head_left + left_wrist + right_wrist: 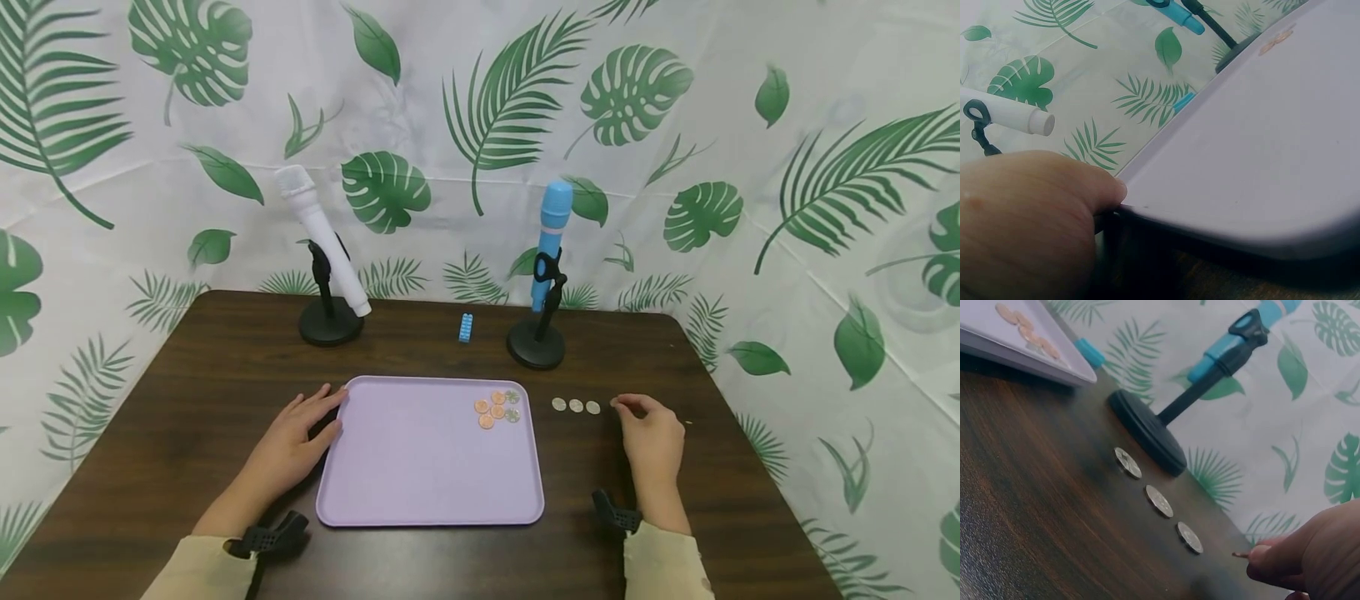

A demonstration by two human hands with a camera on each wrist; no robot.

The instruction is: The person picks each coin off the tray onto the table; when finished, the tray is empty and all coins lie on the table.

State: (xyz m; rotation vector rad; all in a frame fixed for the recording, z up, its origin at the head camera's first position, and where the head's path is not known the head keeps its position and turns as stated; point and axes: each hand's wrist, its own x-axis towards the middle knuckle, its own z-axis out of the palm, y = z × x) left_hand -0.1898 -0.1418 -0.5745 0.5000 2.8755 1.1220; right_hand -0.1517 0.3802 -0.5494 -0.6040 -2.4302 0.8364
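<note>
My right hand [652, 433] pinches a coin [1240, 554] between thumb and fingertips, close over the table right of the tray. In the right wrist view this coin shows nearly edge-on. Beside it, three silver coins [576, 406] lie in a row on the wood. My left hand [292, 442] rests at the left side of a lilac tray [420, 523], its fingers loosely extended and touching the rim near the far corner. Several copper coins [486, 422] and silver coins [512, 415] lie together in the tray's far right part.
At the back of the dark wooden table [420, 567] stand a white microphone [330, 246] and a blue microphone [556, 208], each on a black stand. A small blue brick [466, 327] lies between them. A leaf-printed cloth [450, 108] hangs behind.
</note>
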